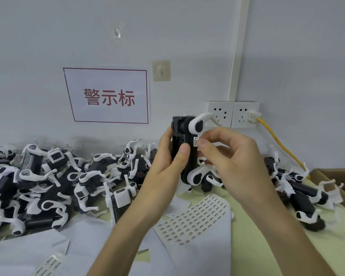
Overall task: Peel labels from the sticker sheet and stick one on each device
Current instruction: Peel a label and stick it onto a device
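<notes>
My left hand (168,156) grips a black device with white legs (182,134), held upright above the table. A small white label (195,141) sits on the device's right edge, and my right hand (227,156) pinches it there with thumb and forefinger. The sticker sheet (195,218), printed with several rows of small labels, lies flat on the table below my hands. More black-and-white devices lie in a heap at the left (48,182) and another heap at the right (299,190).
White backing sheets (48,246) cover the near table, with a second label strip (48,263) at the bottom left. A cardboard box (335,176) stands at the right edge. Wall sockets (233,114) with a yellow cable (277,144) are behind; a red-framed sign (110,96) hangs on the wall.
</notes>
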`<action>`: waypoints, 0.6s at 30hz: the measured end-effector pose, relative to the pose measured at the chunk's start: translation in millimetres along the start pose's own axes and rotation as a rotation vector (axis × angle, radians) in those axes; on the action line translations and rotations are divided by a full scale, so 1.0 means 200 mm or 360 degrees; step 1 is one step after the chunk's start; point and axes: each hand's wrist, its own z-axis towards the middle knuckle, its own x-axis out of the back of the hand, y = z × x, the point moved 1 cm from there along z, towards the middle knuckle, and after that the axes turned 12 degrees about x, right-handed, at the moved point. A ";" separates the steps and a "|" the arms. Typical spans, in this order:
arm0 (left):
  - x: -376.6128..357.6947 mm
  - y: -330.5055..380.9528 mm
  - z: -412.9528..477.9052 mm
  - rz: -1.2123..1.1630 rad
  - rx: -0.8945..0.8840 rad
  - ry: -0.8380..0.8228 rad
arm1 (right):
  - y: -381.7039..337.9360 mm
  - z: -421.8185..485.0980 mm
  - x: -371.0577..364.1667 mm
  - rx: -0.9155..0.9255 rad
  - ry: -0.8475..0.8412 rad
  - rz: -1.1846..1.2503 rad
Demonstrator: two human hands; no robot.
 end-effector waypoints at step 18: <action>-0.02 -0.01 0.00 0.0048 -0.0111 0.0054 | -0.02 -0.01 -0.02 -0.0034 0.0081 -0.0006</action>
